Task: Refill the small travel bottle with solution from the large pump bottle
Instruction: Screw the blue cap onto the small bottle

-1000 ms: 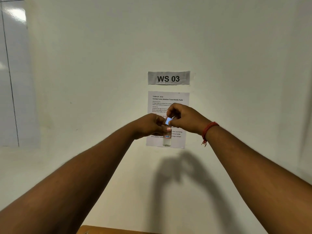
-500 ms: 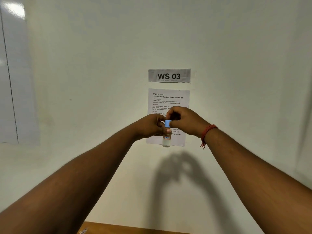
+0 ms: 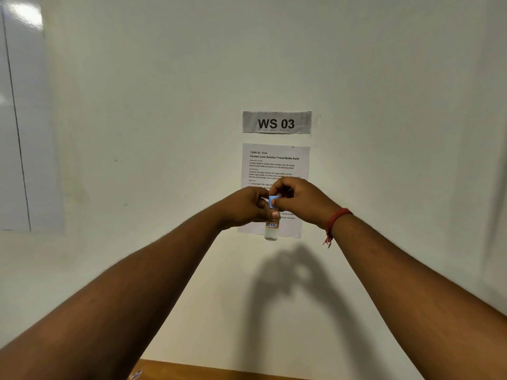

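A: Head view: left hand [image 3: 244, 208] is gripping the travel bottle [image 3: 271, 231] mid-air before the wall sheet [image 3: 275, 163].

B: Right hand [image 3: 300, 200] is pinching the blue cap [image 3: 273, 201], now sitting squarer than a second ago; likely screwing it.

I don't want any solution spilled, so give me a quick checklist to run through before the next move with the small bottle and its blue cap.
1. Left hand grips the small bottle: ok.
2. Right hand pinches the blue cap: ok.
3. Bottle held upright: ok, close to vertical.
4. Cap fully screwed on or loose: cannot tell, fingers hide the neck.
5. Liquid level: cannot tell; the lower part looks whitish.
6. Large pump bottle within reach: cannot tell, not in view.
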